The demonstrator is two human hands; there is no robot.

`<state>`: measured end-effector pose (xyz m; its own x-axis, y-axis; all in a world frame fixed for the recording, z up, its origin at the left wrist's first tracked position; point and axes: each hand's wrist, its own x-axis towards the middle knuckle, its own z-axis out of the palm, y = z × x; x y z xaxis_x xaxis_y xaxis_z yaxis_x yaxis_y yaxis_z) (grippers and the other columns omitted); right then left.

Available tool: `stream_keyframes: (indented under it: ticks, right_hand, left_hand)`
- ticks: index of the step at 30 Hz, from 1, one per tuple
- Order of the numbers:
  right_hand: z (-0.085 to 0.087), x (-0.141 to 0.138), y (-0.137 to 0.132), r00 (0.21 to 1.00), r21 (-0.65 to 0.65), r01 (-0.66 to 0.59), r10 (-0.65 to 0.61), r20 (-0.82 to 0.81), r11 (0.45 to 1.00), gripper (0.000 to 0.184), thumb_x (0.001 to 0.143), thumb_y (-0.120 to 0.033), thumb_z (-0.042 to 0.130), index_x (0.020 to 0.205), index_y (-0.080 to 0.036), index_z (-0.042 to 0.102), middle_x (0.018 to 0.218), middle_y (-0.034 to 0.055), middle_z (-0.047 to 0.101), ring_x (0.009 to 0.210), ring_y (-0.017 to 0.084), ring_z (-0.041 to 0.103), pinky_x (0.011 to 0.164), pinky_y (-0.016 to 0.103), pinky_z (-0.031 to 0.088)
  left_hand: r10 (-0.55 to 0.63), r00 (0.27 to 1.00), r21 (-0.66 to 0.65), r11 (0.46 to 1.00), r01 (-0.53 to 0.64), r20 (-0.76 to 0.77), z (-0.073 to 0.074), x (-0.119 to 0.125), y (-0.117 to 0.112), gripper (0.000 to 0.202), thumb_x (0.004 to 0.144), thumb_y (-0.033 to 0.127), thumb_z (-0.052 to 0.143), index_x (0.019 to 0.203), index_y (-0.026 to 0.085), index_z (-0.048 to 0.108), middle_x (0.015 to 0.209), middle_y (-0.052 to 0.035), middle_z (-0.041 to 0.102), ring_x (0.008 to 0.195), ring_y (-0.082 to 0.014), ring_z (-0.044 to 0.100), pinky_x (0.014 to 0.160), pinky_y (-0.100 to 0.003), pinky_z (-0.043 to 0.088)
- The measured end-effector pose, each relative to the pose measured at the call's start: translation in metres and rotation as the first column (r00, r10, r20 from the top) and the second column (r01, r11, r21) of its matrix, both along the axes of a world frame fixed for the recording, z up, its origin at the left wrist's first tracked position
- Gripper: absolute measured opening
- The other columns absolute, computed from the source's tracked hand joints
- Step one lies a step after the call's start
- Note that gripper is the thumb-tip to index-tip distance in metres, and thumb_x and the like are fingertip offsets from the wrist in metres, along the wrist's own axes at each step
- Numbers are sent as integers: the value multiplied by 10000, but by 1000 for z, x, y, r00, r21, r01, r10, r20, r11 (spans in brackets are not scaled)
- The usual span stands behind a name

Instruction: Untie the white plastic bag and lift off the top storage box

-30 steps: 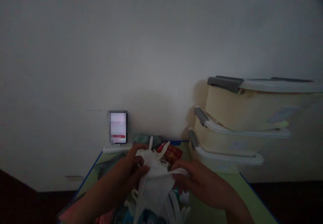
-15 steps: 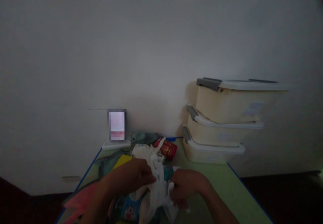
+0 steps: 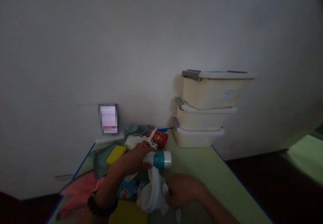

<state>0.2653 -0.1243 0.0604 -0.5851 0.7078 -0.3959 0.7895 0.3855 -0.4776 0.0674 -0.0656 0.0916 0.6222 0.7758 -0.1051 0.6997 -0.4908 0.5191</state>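
A white plastic bag [image 3: 153, 193], crumpled and hanging in loose folds, is gripped at its right side by my right hand [image 3: 183, 189], whose fingers are closed and partly blurred. Farther back, my left hand [image 3: 141, 154] has its thumb and fingers apart at the left end of a white bottle [image 3: 167, 159] with a teal label. The bottle lies on its side; whether the fingers touch it I cannot tell. Behind that hand are white items [image 3: 133, 142] with a strap-like piece, and a red can [image 3: 160, 138] lying tilted.
Three lidded cream bins [image 3: 207, 92] are stacked at the back right of the green table [image 3: 202, 170]. To the left lie a yellow sponge-like block [image 3: 116, 154], grey-green mesh [image 3: 101, 161], a pink mesh piece [image 3: 83, 190] and a blue package [image 3: 128, 189]. A pixelated screen [image 3: 109, 119] stands by the wall.
My left hand has let go of the white plastic bag and moved back to the bottle, its fingers now spread. The bag has come lower in my right hand, uncovering the bottle. The view has shifted right.
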Motion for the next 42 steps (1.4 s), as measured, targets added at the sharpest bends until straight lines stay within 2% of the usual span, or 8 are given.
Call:
stream_keyframes:
  ticks: [4, 7, 13, 23, 29, 32, 38, 42]
  right_hand:
    - [13, 21, 5, 972, -43, 44, -52, -231, 998, 139, 745, -188, 527, 761, -148, 659, 674, 7, 655, 632, 126, 617, 566, 199, 452]
    - [5, 22, 5, 929, -51, 148, -157, -336, 988, 189, 824, -157, 426, 877, -149, 607, 824, 21, 666, 709, 101, 626, 604, 179, 460]
    - [-20, 21, 10, 871, 92, 396, -341, -354, 914, 183, 785, -195, 504, 604, -169, 494, 540, -29, 511, 519, 102, 467, 503, 216, 331]
    - [27, 40, 14, 746, 250, 562, -353, -564, 788, 115, 794, -250, 528, 700, -184, 522, 600, -20, 545, 557, 122, 502, 521, 232, 353]
    - [75, 89, 21, 521, 298, 778, -302, -798, 554, 173, 823, -370, 508, 846, -199, 519, 788, 34, 604, 733, 166, 573, 622, 281, 459]
    - [97, 117, 27, 429, 295, 847, -239, -871, 443, 236, 801, -420, 534, 882, -200, 511, 854, 51, 603, 779, 177, 581, 639, 301, 484]
    - [127, 164, 48, 318, 284, 931, -128, -939, 228, 227, 786, -398, 576, 868, -189, 540, 849, 42, 592, 757, 177, 572, 636, 318, 499]
    - [142, 192, 73, 199, 196, 980, -73, -977, 42, 308, 837, -313, 588, 1098, -159, 535, 1129, 90, 557, 970, 210, 561, 785, 386, 496]
  left_hand:
    - [-22, 1000, 27, 999, 22, -21, -3, -5, 4, 478, 748, 143, 556, 1220, 214, 564, 1267, -111, 502, 1200, -270, 454, 1032, -446, 337]
    - [-29, 999, 77, 997, 32, -34, -6, -9, 5, 513, 722, 23, 475, 1176, 223, 607, 1229, -105, 535, 1189, -271, 462, 1024, -447, 344]
    - [-45, 999, 173, 984, 46, -13, 0, -11, -1, 459, 767, 26, 429, 1086, 259, 663, 1258, -90, 540, 1208, -269, 451, 1008, -457, 356]
    - [-41, 990, 167, 986, 18, 135, 16, 5, -18, 313, 847, 244, 471, 1118, 222, 627, 1185, -91, 615, 1118, -283, 554, 971, -432, 422]
    - [-89, 828, 330, 936, -120, 554, 23, 50, -6, 400, 865, 301, 489, 1261, 250, 475, 1322, -119, 445, 1240, -259, 439, 1034, -448, 374]
    - [-60, 638, 221, 959, -176, 767, 40, 86, 13, 391, 799, 298, 575, 1179, 225, 516, 1264, -114, 449, 1190, -253, 462, 1014, -455, 390]
    - [43, 479, 93, 962, -256, 877, 83, 153, 48, 579, 809, 377, 536, 1311, 171, 334, 1390, -164, 317, 1276, -260, 373, 1048, -450, 337]
    - [154, 354, -56, 961, -271, 923, 107, 177, 63, 644, 865, 487, 404, 1389, 167, 210, 1476, -166, 246, 1372, -265, 248, 1103, -448, 226]
